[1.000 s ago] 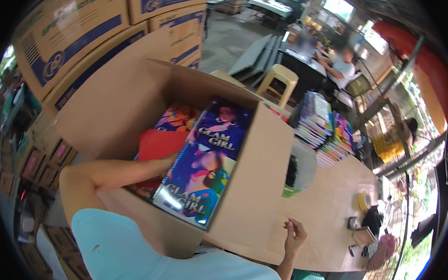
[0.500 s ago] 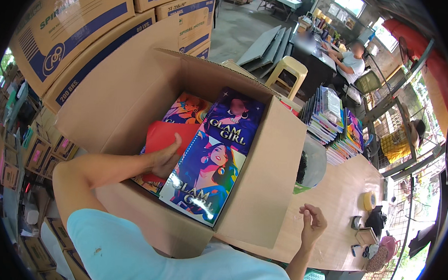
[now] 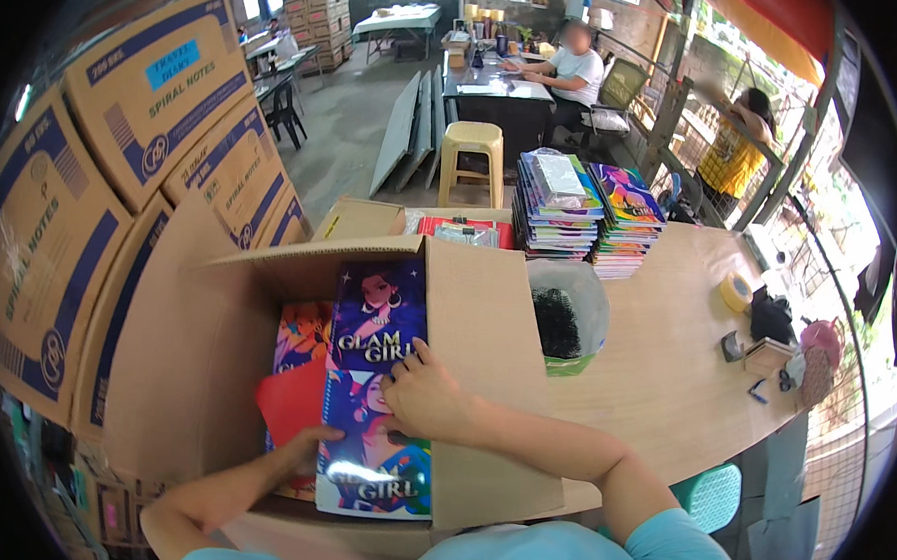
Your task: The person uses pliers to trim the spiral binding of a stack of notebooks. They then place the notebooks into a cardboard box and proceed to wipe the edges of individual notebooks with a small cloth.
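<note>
An open cardboard box (image 3: 491, 332) stands before me with glossy spiral notebooks inside. On its right side lie a purple-covered notebook (image 3: 378, 297) and, nearer me, a blue one with a woman drawn on it (image 3: 375, 477). Another stack (image 3: 304, 329), orange on top, sits left of them, partly covered by a red sheet or cover (image 3: 293, 403). My left hand (image 3: 306, 452) reaches in beside the red piece, its thumb at the blue notebook's spiral edge; its other fingers are hidden. My right hand (image 3: 423, 394) rests on the notebooks by the box's right wall, fingers bent, index finger extended.
Large printed cartons (image 3: 156, 97) are piled at the left. Notebook stacks (image 3: 562, 210), a clear bag with something black (image 3: 562, 320) and a yellow tape roll (image 3: 735, 292) stand on the table (image 3: 654, 389). A stool (image 3: 472, 151) and a seated person (image 3: 575, 70) are beyond.
My right hand has moved from over the table into the box, onto the notebooks. My left hand stays by the red piece, lower now. The view has turned and lifted.
</note>
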Action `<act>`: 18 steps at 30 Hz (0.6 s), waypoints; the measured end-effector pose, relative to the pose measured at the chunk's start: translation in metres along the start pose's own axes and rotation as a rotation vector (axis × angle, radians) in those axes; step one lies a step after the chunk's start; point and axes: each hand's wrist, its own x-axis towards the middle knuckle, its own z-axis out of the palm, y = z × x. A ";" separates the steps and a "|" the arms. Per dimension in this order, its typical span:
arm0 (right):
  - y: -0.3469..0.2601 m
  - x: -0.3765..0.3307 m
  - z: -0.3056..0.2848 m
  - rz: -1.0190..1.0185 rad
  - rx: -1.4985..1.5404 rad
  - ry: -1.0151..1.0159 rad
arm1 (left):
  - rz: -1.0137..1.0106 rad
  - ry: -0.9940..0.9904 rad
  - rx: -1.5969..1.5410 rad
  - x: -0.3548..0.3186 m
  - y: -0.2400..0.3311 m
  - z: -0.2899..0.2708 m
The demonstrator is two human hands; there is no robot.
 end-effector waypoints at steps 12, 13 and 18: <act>0.007 -0.008 0.002 0.082 0.348 0.305 | 0.097 0.373 0.098 -0.041 0.023 0.049; 0.006 -0.013 -0.003 0.103 0.447 0.374 | 0.194 0.358 0.072 -0.051 0.027 0.052; -0.010 -0.024 -0.019 0.241 1.301 0.464 | 0.564 -0.018 -0.122 -0.118 0.049 0.109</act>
